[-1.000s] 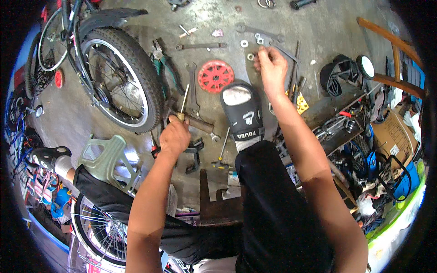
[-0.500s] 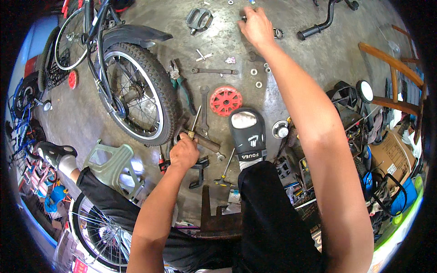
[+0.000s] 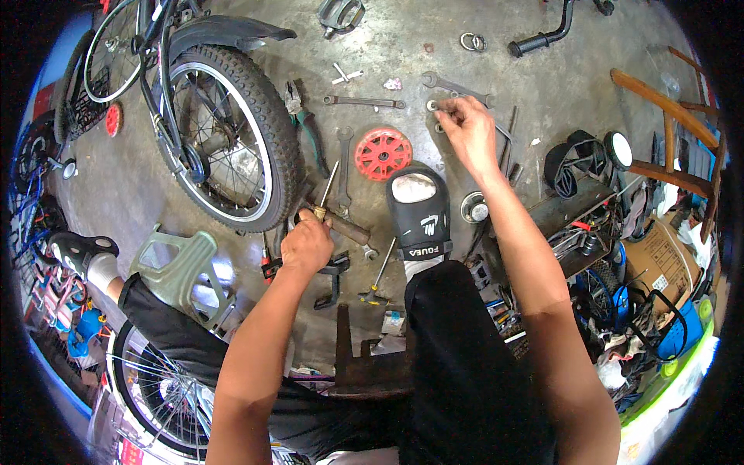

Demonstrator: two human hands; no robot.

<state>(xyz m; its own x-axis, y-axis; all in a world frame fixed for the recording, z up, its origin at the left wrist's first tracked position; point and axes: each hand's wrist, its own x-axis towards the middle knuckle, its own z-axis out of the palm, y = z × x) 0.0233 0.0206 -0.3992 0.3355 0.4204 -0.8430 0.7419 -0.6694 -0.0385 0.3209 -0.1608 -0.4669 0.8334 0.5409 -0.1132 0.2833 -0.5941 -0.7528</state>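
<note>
My left hand (image 3: pixel 306 242) is closed around the handle end of a screwdriver (image 3: pixel 331 186), whose thin shaft points away from me. A brown-handled tool (image 3: pixel 350 229) lies beside that hand. My right hand (image 3: pixel 466 132) hovers low over the floor, thumb and fingertips pinched together; whatever they may hold is too small to make out. Beside those fingertips lie a small washer-like ring (image 3: pixel 432 106) and an open-end wrench (image 3: pixel 453 87). Between my hands rest a red spoked wheel (image 3: pixel 383 153), an upright-lying wrench (image 3: pixel 345 167) and green-handled pliers (image 3: pixel 306 128).
A bicycle's front wheel (image 3: pixel 240 147) stands left, near a green plastic stool (image 3: pixel 174 260). Far off lie a pedal (image 3: pixel 339 15), metal rings (image 3: pixel 473 41) and a black handlebar (image 3: pixel 542 40). My shoe (image 3: pixel 419 213) is in the middle; a cardboard box (image 3: pixel 659 263) sits right.
My right hand has come back toward me from the far floor, uncovering the metal rings, to the small washers. My left hand stays by the screwdriver. The whole view has shifted slightly.
</note>
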